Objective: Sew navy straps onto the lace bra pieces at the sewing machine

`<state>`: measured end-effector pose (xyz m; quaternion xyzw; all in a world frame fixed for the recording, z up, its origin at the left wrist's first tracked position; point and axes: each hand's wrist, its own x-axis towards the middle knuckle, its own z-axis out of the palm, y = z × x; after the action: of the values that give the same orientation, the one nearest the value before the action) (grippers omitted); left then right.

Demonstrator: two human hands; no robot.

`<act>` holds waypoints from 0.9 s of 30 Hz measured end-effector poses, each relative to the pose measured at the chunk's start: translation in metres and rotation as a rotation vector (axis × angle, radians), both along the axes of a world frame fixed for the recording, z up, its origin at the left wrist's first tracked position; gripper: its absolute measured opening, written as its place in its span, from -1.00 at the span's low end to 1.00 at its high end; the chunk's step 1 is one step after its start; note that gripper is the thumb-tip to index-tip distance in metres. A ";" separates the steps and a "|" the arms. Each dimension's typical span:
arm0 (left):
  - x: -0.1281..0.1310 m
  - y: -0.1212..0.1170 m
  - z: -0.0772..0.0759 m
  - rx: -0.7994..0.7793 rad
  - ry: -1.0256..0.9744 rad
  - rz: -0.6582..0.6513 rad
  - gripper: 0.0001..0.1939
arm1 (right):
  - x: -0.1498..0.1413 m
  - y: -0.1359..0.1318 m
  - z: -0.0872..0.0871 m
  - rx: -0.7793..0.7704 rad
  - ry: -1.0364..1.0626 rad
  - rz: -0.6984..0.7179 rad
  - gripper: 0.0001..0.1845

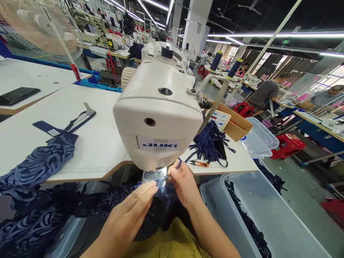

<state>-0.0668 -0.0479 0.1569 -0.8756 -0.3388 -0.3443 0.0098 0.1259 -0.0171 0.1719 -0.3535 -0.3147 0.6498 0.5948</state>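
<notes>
Under the head of a white sewing machine (158, 107), both my hands work close to the needle area. My left hand (131, 206) has its fingers pressed together on navy patterned fabric (162, 188) at the machine's plate. A narrow navy strap (178, 164) is pinched between the thumb and fingers of my right hand (182, 181), just right of the plate. The machine head hangs over the fingertips, and the needle itself is hard to make out. More patterned navy garment pieces (53, 157) trail off the table's left edge, one with a strap attached.
Right of the machine lie a heap of navy straps (211, 141) and orange thread snips (199, 163). A cardboard box (236, 122) stands behind. Clear plastic bins (274, 204) are at my lower right. A phone (18, 96) and a fan (43, 27) are left. Co-workers sit farther right.
</notes>
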 end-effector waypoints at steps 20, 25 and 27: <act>-0.002 0.005 0.008 0.168 0.213 -0.059 -0.53 | -0.001 0.007 -0.001 0.018 -0.299 0.140 -0.77; 0.000 0.007 0.009 0.172 0.231 -0.055 -0.56 | 0.002 0.009 -0.001 0.005 -0.319 0.161 -0.76; 0.002 0.008 0.010 0.162 0.157 -0.051 -0.57 | 0.003 0.010 -0.001 0.015 -0.299 0.176 -0.75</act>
<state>-0.0644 -0.0395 0.1670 -0.9046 -0.2855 -0.3009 0.0984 0.1287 -0.0073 0.1708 -0.4127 -0.4344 0.6371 0.4848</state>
